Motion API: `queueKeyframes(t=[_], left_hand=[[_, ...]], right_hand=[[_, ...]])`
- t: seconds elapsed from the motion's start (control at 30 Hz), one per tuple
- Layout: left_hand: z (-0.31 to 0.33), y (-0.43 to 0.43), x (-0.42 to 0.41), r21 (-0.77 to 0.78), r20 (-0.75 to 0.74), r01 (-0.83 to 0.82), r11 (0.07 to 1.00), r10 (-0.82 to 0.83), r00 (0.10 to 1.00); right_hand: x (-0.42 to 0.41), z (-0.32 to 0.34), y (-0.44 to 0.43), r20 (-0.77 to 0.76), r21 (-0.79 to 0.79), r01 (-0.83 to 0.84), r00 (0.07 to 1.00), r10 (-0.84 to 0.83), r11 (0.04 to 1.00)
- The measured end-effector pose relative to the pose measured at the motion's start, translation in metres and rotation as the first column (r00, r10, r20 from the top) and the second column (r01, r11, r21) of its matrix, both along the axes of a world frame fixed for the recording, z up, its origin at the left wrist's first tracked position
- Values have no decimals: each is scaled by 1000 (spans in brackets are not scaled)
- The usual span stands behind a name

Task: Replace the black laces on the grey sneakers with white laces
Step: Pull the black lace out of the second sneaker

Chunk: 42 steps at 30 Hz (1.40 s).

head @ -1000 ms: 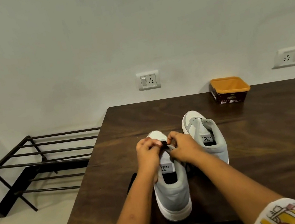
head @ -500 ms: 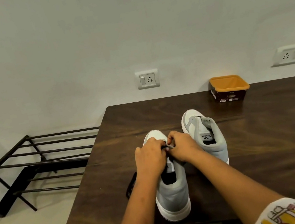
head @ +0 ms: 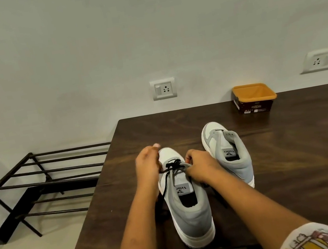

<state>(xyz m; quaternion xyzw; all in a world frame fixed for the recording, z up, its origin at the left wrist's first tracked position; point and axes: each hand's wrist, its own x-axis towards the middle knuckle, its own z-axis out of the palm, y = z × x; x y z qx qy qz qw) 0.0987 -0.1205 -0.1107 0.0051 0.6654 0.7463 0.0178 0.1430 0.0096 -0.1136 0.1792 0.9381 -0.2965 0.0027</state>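
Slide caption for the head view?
Left hand and right hand work the black lace on the near grey sneaker.

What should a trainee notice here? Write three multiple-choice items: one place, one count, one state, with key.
1. Where is the orange-lidded dark box? A. on the floor; B. at the dark wooden table's far edge, by the wall; C. between the sneakers.
2. How many grey-and-white sneakers stand on the table? A. two; B. one; C. three.
3. The near sneaker's black lace is: A. gone; B. tied in a bow; C. threaded through the front eyelets only.
Key: B, it stands beside the wall; A, a near and a far sneaker show; C, nothing crosses the upper tongue.
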Motion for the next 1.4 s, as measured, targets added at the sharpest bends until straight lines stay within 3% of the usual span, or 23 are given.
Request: queueKeyframes(t=[0.03,0.07,0.13,0.2,0.27,0.4,0.47,0.57,0.63,0.67,0.7,0.77,0.83,0.87,0.9,0.97,1.03,1.07,1.1,1.17,1.23,1.33,1.4], left_hand=[[-5,2,1,-346,-173,63,936,-130,976],[-8,5,3,-599,-254,72,798,-275,927],[-12,12,10,-840,-233,39,541,-425,875],[-15,16,14,-912,-232,-40,408,-432,872],[-14,17,17,-924,-266,-115,364,-397,878],[-12,20,24,-918,-352,-228,325,-401,846],[-16,18,20,-896,-356,-186,403,-401,844],[-19,12,9,-675,-329,-54,736,-235,915],[-7,9,9,-250,-223,4,968,-62,973],[2,6,11,21,-141,-2,1000,5,990],[11,2,11,270,-56,-21,963,38,998],[28,-10,10,578,52,-88,811,71,996],[36,-23,5,712,107,-155,684,113,988],[35,-29,2,725,127,-186,663,137,982],[35,-33,1,703,136,-206,681,156,978],[31,-38,-3,542,97,-214,813,192,977],[27,-36,-5,144,-115,-150,978,167,979],[24,-34,-5,-142,-254,-121,982,82,964],[21,-29,-3,-425,-358,-107,899,-59,932],[14,-14,8,-828,-315,-80,556,-342,886],[4,1,21,-964,-185,-74,254,-445,876],[-5,18,30,-968,-241,-186,168,-422,874],[-9,20,28,-949,-289,-202,240,-417,862]], right_hand=[[0,0,0,-2,9,1,1000,-1,1000],[0,1,-1,-3,15,-2,1000,2,1000],[-1,1,-1,-11,19,-3,1000,3,1000],[-1,0,0,-21,5,6,1000,-6,1000],[0,0,0,-21,-14,13,1000,-13,1000],[-1,-1,2,-19,-44,15,1000,-16,999],[-1,-3,3,-22,-54,27,999,-28,998],[-3,-4,2,-14,-55,36,999,-36,998],[-2,-3,5,-7,-70,44,999,-44,997],[-3,-3,5,2,-69,39,999,-39,997],[-2,-3,5,11,-66,33,999,-33,997],[-2,-3,5,27,-65,21,999,-19,998],[-1,-3,5,29,-43,-4,1000,6,999],[0,-2,5,28,-34,-11,1000,12,999],[0,-2,5,26,-34,-13,1000,14,999],[-1,-3,4,20,-36,-12,1000,13,999],[-1,-5,4,15,-34,-6,1000,6,999],[-2,-5,3,13,-34,-6,1000,6,999],[-2,-5,4,9,-30,-7,1000,7,1000],[-2,-5,4,1,-16,-15,1000,15,1000],[-2,-5,4,-9,-6,-18,1000,18,1000],[-1,-5,4,-21,-11,-20,1000,20,1000],[-1,-6,5,-28,-21,-20,999,19,1000]])
